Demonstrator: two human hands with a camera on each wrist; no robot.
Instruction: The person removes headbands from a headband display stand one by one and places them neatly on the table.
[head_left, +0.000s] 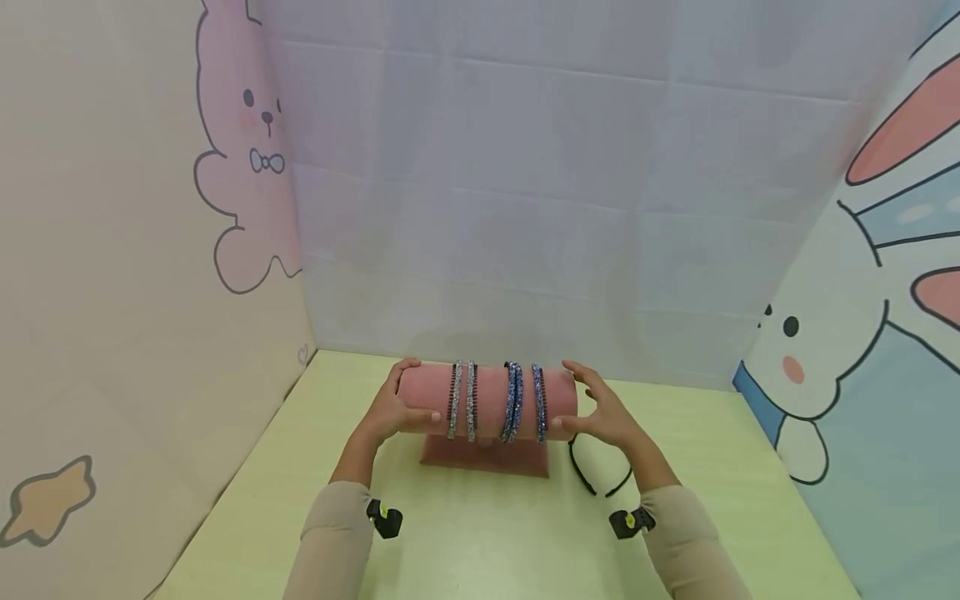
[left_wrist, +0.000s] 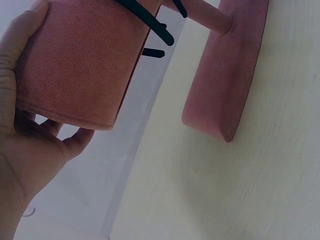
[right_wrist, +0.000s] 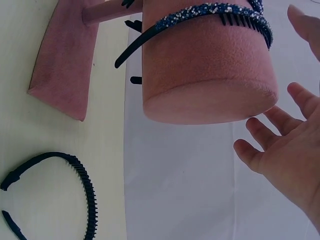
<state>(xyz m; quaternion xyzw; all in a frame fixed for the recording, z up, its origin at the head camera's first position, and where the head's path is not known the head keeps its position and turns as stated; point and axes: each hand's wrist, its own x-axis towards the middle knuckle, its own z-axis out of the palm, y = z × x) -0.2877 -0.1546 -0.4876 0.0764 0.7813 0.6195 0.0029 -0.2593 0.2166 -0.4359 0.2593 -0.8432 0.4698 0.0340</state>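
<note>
A pale green worktop (head_left: 480, 542) sits inside a booth of cartoon-rabbit wall panels. At its centre stands a pink velvet headband stand (head_left: 487, 400), a horizontal roll on a flat base, carrying two silver headbands (head_left: 462, 400) and three blue headbands (head_left: 525, 402). My left hand (head_left: 393, 408) grips the roll's left end, thumb on the near face. My right hand (head_left: 603, 412) is spread open just beside the right end, fingers straight. A black headband (head_left: 592, 475) lies on the worktop near the base, under my right wrist.

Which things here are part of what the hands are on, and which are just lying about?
In hand: pink roll stand, held by left hand, right hand open beside it; silver headbands; blue headbands.
Lying about: black headband on table.
</note>
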